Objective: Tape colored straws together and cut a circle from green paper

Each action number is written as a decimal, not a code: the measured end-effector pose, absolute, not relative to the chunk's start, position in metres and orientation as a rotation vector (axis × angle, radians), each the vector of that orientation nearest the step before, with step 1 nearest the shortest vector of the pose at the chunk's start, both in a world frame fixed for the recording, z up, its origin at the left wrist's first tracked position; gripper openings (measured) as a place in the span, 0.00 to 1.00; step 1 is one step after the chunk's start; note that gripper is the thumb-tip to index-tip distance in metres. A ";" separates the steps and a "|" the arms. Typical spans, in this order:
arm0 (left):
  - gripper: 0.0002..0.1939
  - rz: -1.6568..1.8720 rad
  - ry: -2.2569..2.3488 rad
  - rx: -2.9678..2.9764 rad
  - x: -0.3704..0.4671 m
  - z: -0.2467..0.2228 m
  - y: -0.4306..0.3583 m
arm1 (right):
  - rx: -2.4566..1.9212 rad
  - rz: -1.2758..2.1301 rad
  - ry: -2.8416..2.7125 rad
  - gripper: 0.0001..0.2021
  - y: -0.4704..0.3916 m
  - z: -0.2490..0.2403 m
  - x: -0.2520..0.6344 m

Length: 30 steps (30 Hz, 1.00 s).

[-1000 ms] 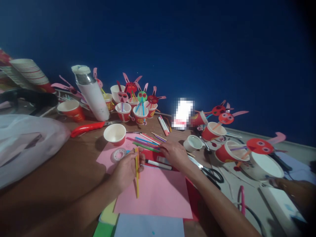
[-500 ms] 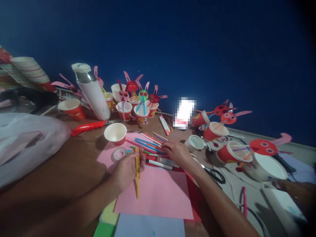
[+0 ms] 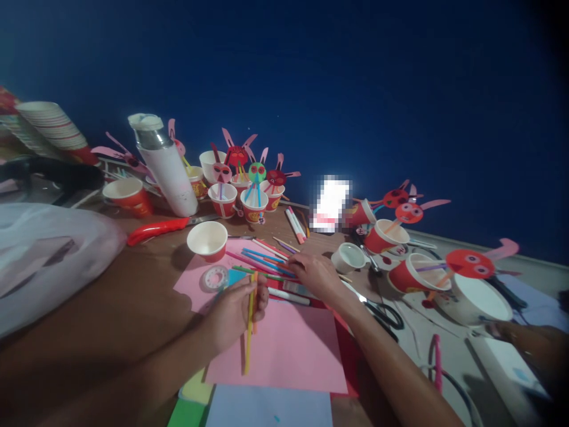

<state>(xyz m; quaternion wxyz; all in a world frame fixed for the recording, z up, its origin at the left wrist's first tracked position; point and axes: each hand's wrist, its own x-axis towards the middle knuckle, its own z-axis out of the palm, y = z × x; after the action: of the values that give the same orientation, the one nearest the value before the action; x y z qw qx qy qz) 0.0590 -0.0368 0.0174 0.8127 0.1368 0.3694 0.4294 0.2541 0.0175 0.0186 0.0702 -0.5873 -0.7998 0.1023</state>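
Some ylw/orng sticks (image 3: 249, 350) clasped in L hand (image 3: 235, 311); R hand (image 3: 317, 273) at stick pile (image 3: 269, 257), grip unclear.

Tape roll (image 3: 216, 278) left of sticks (image 3: 262, 255), scissors (image 3: 367, 303) right; flask (image 3: 166, 172) behind knife (image 3: 157, 230).

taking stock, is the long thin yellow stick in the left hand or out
In: the left hand grips the yellow stick, ends protruding.
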 end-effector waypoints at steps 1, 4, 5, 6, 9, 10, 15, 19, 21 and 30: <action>0.04 0.897 0.789 0.299 0.060 0.018 -0.038 | -1.738 0.333 -2.418 0.11 0.016 0.020 0.253; 0.04 0.865 0.795 0.306 0.060 0.020 -0.039 | -1.618 0.410 -2.481 0.11 0.014 0.024 0.249; 0.04 0.863 0.798 0.304 0.060 0.020 -0.038 | -1.593 0.426 -2.506 0.11 0.014 0.024 0.248; 0.04 0.861 0.801 0.303 0.060 0.020 -0.038 | -1.587 0.435 -2.529 0.11 0.014 0.024 0.247; 0.03 0.857 0.798 0.303 0.060 0.019 -0.038 | -1.672 0.387 -2.545 0.12 0.014 0.023 0.246; 0.03 0.856 0.795 0.304 0.059 0.019 -0.038 | -1.698 0.364 -2.538 0.12 0.015 0.022 0.246; 0.03 0.842 0.800 0.305 0.058 0.018 -0.038 | -1.727 0.315 -2.505 0.12 0.017 0.022 0.245; 0.03 0.844 0.795 0.309 0.058 0.018 -0.038 | -1.763 0.271 -2.524 0.11 0.020 0.022 0.239; 0.03 0.852 0.790 0.307 0.058 0.019 -0.038 | -1.754 0.265 -2.545 0.11 0.022 0.021 0.235; 0.03 0.879 0.788 0.292 0.057 0.017 -0.037 | -1.807 0.210 -2.566 0.11 0.028 0.014 0.220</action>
<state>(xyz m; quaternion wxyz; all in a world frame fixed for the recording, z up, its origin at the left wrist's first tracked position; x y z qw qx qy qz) 0.0566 -0.0367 0.0166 0.8208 0.1372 0.3702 0.4128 0.2203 0.0284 0.0138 -0.0019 -0.5746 -0.8157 0.0667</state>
